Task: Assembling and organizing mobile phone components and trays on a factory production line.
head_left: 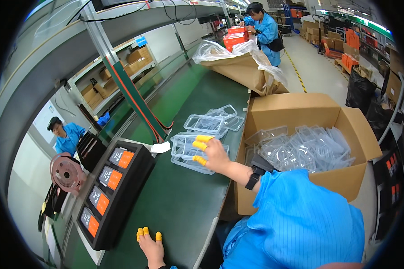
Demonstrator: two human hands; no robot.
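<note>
My right hand (215,156), wearing yellow finger covers, reaches over a small pile of clear plastic trays (180,142) on the green work surface. Its fingers are stretched out and apart. Whether they touch the top tray I cannot tell. More clear trays (205,122) lie loosely stacked just beyond. My left hand (151,250) is low in the view, close to the green surface, its covered fingers spread with nothing in them. Left of it stands a black holder (129,179) with several orange-and-grey packs (110,177) set in a row.
At my right a cardboard box (296,107) holds many clear trays (305,150). A brown bag with plastic lining (242,71) sits at the far end of the bench (188,197). A green post (132,96) rises at left. Two people in blue work farther off.
</note>
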